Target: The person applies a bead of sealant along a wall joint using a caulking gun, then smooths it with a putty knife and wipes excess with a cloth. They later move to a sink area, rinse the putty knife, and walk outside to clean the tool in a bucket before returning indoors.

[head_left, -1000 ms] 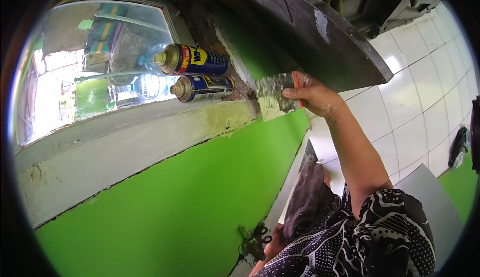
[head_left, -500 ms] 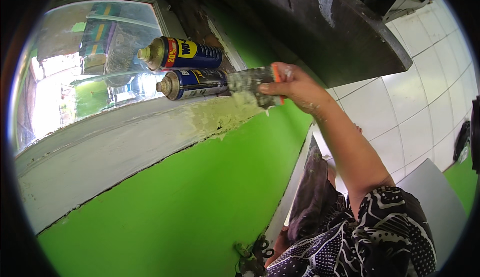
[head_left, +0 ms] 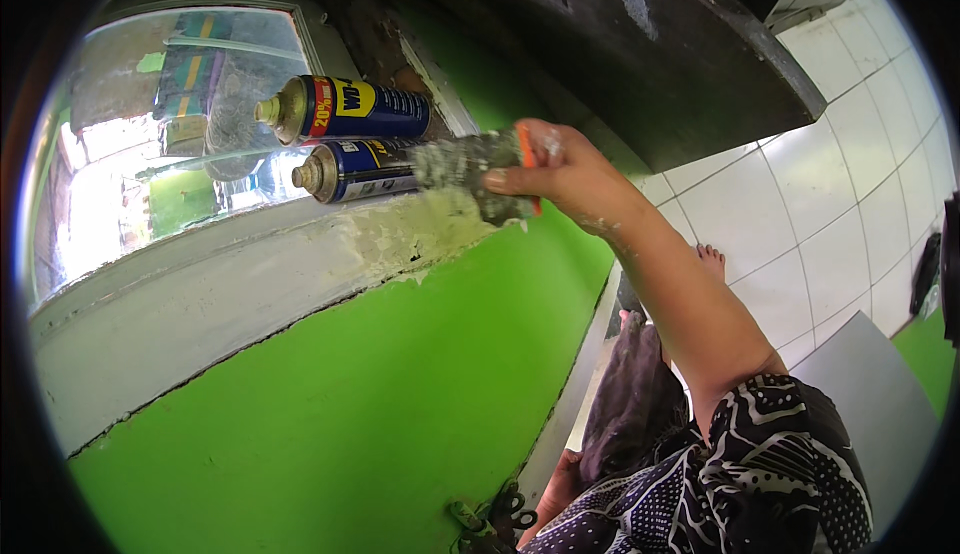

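Note:
My right hand (head_left: 575, 179) is closed around a putty knife (head_left: 462, 172), a wide, stained blade with an orange edge at the handle end. Its blade lies over a patch of pale putty (head_left: 425, 229) on the white window ledge. Just left of the blade, two blue and yellow spray cans, a far one (head_left: 400, 111) and a near one (head_left: 365, 169), lie on their sides; the blade covers the end of the near can. My left hand (head_left: 566, 476) hangs low beside my dark trousers, its fingers mostly hidden.
A glass window (head_left: 230, 84) rises behind the ledge, with a bright green wall (head_left: 330, 384) below. A dark slab (head_left: 700, 84) juts out at upper right, above white floor tiles (head_left: 820, 174). Dark scissor handles (head_left: 515, 511) show at the bottom edge, near my left hand.
The ledge, cans and putty knife have all shifted slightly left in the picture. The blade still lies by the putty, in my right hand's grip. More of my left hand shows.

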Demonstrator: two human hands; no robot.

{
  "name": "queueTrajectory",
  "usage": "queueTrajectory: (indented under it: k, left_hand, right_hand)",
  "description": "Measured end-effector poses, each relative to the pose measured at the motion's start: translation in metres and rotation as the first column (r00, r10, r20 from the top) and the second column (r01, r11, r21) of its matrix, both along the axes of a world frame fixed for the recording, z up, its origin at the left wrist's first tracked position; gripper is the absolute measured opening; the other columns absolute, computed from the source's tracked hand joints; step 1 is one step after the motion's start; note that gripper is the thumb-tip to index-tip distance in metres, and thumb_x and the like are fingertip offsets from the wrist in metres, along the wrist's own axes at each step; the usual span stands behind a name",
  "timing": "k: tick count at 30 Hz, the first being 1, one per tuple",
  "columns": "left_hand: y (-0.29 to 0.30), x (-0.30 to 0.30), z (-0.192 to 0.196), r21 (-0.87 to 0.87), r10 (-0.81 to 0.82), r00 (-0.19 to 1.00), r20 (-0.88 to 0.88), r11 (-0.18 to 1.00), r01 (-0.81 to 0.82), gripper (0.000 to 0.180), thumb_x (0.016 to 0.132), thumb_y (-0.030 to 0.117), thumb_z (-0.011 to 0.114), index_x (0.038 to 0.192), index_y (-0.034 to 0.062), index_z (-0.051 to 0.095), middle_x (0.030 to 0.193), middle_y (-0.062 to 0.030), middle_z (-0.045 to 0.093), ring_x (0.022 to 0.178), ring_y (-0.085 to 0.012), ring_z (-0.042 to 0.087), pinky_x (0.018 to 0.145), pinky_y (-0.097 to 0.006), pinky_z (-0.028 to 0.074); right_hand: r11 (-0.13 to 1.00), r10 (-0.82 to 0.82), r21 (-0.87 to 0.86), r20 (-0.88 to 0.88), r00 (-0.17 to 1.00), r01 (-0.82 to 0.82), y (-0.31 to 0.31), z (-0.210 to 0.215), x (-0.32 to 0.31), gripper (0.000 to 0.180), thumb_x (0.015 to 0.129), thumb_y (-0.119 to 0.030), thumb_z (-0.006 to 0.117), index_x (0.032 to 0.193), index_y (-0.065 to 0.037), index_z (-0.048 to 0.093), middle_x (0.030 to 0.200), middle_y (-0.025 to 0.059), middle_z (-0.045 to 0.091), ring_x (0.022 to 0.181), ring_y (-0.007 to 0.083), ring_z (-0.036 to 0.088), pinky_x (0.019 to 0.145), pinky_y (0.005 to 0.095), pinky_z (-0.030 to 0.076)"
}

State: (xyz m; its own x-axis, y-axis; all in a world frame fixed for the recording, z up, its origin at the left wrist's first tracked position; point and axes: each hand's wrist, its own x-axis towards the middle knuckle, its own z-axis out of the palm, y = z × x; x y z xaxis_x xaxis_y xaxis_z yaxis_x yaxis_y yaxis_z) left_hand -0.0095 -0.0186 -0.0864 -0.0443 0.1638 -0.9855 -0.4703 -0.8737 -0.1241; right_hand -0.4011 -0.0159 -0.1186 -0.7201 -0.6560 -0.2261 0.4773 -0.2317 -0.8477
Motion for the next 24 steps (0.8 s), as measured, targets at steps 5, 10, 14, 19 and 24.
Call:
queueTrajectory:
  k: [5, 10, 14, 19, 24]
  left_hand:
    - [-0.013, 0.033, -0.020, 0.326, 0.297, 0.938, -0.180, 0.917, -0.227, 0.051, 0.078, 0.025, 0.041, 0.113, -0.0068, 0.058, 0.116, -0.0210, 0.062, 0.102, -0.0335, 0.059, 0.098, -0.041, 0.042]
    - [-0.013, 0.052, -0.032, 0.349, 0.348, 0.914, -0.206, 0.899, -0.264, 0.052, 0.078, 0.026, 0.040, 0.115, -0.0068, 0.057, 0.117, -0.0213, 0.061, 0.103, -0.0340, 0.058, 0.098, -0.041, 0.042]
    - [-0.013, 0.061, -0.042, 0.284, 0.256, 0.941, -0.221, 0.940, -0.189, 0.053, 0.081, 0.027, 0.039, 0.120, -0.0046, 0.054, 0.118, -0.0201, 0.061, 0.105, -0.0327, 0.058, 0.099, -0.042, 0.041]
    - [-0.013, 0.063, -0.048, 0.341, 0.299, 0.927, -0.228, 0.916, -0.211, 0.052, 0.082, 0.027, 0.039, 0.120, -0.0040, 0.055, 0.119, -0.0197, 0.061, 0.105, -0.0323, 0.058, 0.099, -0.042, 0.040]
    - [-0.013, 0.070, -0.055, 0.286, 0.223, 0.955, -0.194, 0.944, -0.163, 0.050, 0.082, 0.026, 0.039, 0.118, -0.0049, 0.055, 0.118, -0.0197, 0.061, 0.106, -0.0321, 0.058, 0.100, -0.040, 0.040]
  right_hand:
    - [0.997, -0.064, -0.033, 0.114, 0.991, 0.068, 0.019, -0.056, -0.004, 0.031, 0.074, -0.024, 0.080, 0.084, -0.006, 0.057, 0.075, 0.0014, 0.057, 0.065, 0.0086, 0.050, 0.053, 0.0256, 0.039]
    - [0.921, -0.121, -0.358, 0.117, 0.986, 0.155, 0.007, 0.015, -0.003, 0.035, 0.072, -0.025, 0.080, 0.088, -0.004, 0.057, 0.072, 0.0002, 0.053, 0.064, 0.0092, 0.050, 0.053, 0.0255, 0.041]
    - [0.970, -0.017, -0.241, 0.068, 0.998, 0.033, -0.010, 0.021, 0.001, 0.038, 0.071, -0.026, 0.081, 0.088, -0.003, 0.056, 0.070, -0.0008, 0.049, 0.063, 0.0098, 0.048, 0.053, 0.0262, 0.041]
    - [0.989, -0.138, -0.031, 0.130, 0.982, 0.143, 0.001, -0.064, 0.015, 0.038, 0.069, -0.028, 0.082, 0.080, -0.007, 0.052, 0.069, -0.0013, 0.047, 0.061, 0.0097, 0.046, 0.052, 0.0264, 0.038]
    - [0.972, -0.174, -0.131, 0.154, 0.973, 0.194, 0.019, -0.069, 0.005, 0.039, 0.069, -0.029, 0.082, 0.075, -0.010, 0.049, 0.067, -0.0019, 0.046, 0.059, 0.0090, 0.045, 0.051, 0.0265, 0.038]
